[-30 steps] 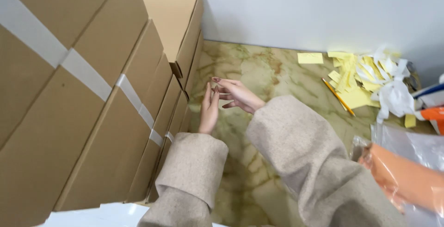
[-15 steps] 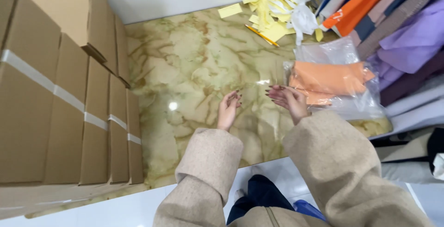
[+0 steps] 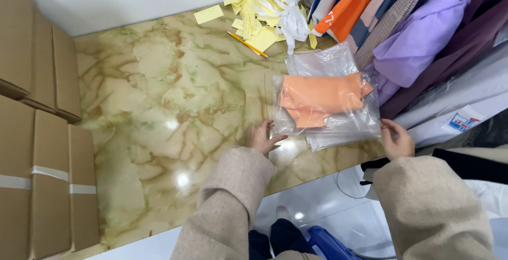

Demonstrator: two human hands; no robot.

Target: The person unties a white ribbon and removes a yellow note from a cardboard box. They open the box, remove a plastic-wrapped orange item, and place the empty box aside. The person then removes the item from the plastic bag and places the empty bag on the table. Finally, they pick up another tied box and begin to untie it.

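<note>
Gripping the clear plastic bag of folded orange cloth (image 3: 323, 104) at centre right on the marbled tabletop (image 3: 159, 96), your left hand (image 3: 263, 137) and right hand (image 3: 397, 139) each pinch a lower corner. Keep both pinches level so the stacked bags underneath stay flat.

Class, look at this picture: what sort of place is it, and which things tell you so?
Probably a packing area for clothing. Taped cardboard boxes stand at one side, folded fabrics are piled at the other, and both hands grip a clear bag holding orange cloth on the marble-patterned table.
</note>
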